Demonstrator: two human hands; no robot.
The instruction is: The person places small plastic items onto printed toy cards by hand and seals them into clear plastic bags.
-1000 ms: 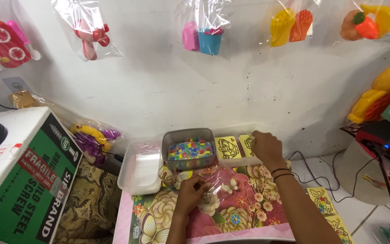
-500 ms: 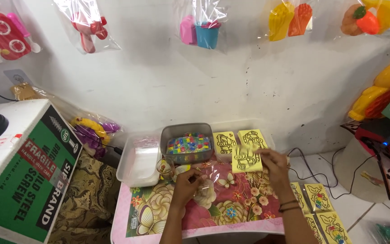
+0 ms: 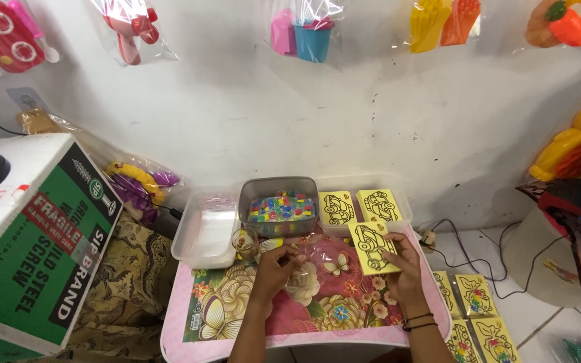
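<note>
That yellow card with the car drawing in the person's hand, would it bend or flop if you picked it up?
The yellow card looks thin and flat, so probably light. Held at one edge by the right hand, it stays straight, which suggests fairly stiff board rather than floppy paper. Lying on the glossy floral table, it might slide easily.

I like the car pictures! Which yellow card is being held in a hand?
The yellow card in the right hand, lifted and tilted over the flowery table. The other two car cards lie flat behind it, untouched.

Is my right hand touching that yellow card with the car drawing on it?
Touching. In the head view, the right hand grips the yellow card at its lower right edge, fingers wrapped onto it, holding it tilted above the flowered table.
</note>
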